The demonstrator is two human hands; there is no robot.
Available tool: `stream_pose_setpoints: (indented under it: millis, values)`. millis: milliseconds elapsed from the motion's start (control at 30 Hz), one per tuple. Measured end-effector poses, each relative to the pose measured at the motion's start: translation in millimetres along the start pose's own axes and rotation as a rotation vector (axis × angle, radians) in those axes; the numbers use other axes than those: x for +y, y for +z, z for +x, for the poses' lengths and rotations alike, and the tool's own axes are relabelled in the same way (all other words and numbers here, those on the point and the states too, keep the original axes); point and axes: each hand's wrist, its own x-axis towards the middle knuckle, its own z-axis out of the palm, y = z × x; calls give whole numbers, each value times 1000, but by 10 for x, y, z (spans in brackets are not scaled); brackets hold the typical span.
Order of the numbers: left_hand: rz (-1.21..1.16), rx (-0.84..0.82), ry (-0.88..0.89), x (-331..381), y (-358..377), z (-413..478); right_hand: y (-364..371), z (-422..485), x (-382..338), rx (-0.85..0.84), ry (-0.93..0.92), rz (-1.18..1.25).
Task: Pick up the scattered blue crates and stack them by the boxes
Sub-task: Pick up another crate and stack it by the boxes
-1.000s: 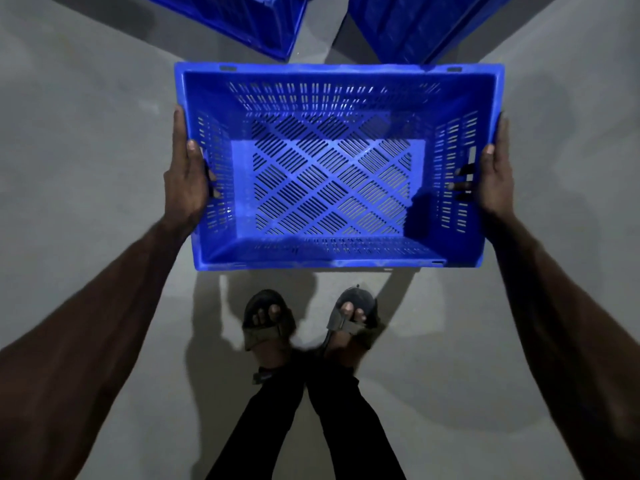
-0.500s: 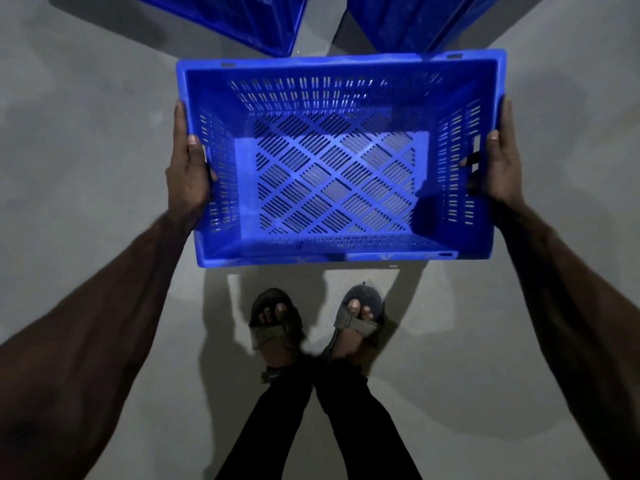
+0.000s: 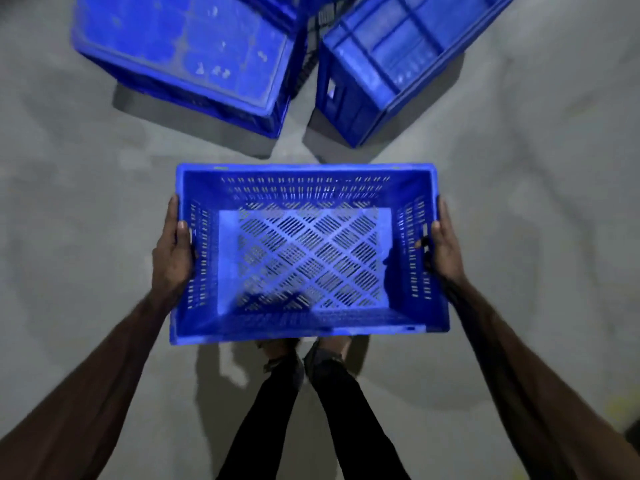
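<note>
A blue slotted crate hangs level in the air in front of me, open side up and empty. My left hand grips its left wall, thumb over the rim and fingers underneath the edge. On the opposite wall my right hand holds the handle slot, a fingertip showing through it. Two more blue crates stand on the floor ahead: an upside-down crate at the upper left and a ribbed solid-walled crate at the upper right.
Grey concrete floor spreads all around. My legs in black trousers and sandalled feet are partly hidden under the held crate. A narrow gap separates the two floor crates.
The held crate has risen off the floor and come closer to my body, covering my feet. The view has tipped up, showing much more of the two crates ahead.
</note>
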Motion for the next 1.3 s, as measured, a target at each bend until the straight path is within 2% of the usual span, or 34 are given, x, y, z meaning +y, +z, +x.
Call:
stream_pose_setpoints:
  millis: [333, 467, 567, 733, 933, 1300]
  values:
    - [-27, -4, 113, 1794, -1634, -1346, -1113, -1594, -1918, 73, 2, -62]
    - [-30, 22, 54, 2319, -2210, -1852, -1517, -2201, -2552, 121, -52, -105]
    - [-47, 13, 110, 2608, -2590, -2215, -1746, -2673, -2904, 168, -92, -129]
    - [-64, 5, 169, 2831, -3004, -2515, -1926, -3299, -3161, 218, -150, -178]
    - [-59, -14, 237, 3046, -3181, -2603, -1976, -3737, -3135, 317, -195, -200]
    - [-39, -107, 378, 3680, -2802, -2637, -2526, -4059, -2999, 490, -157, -185]
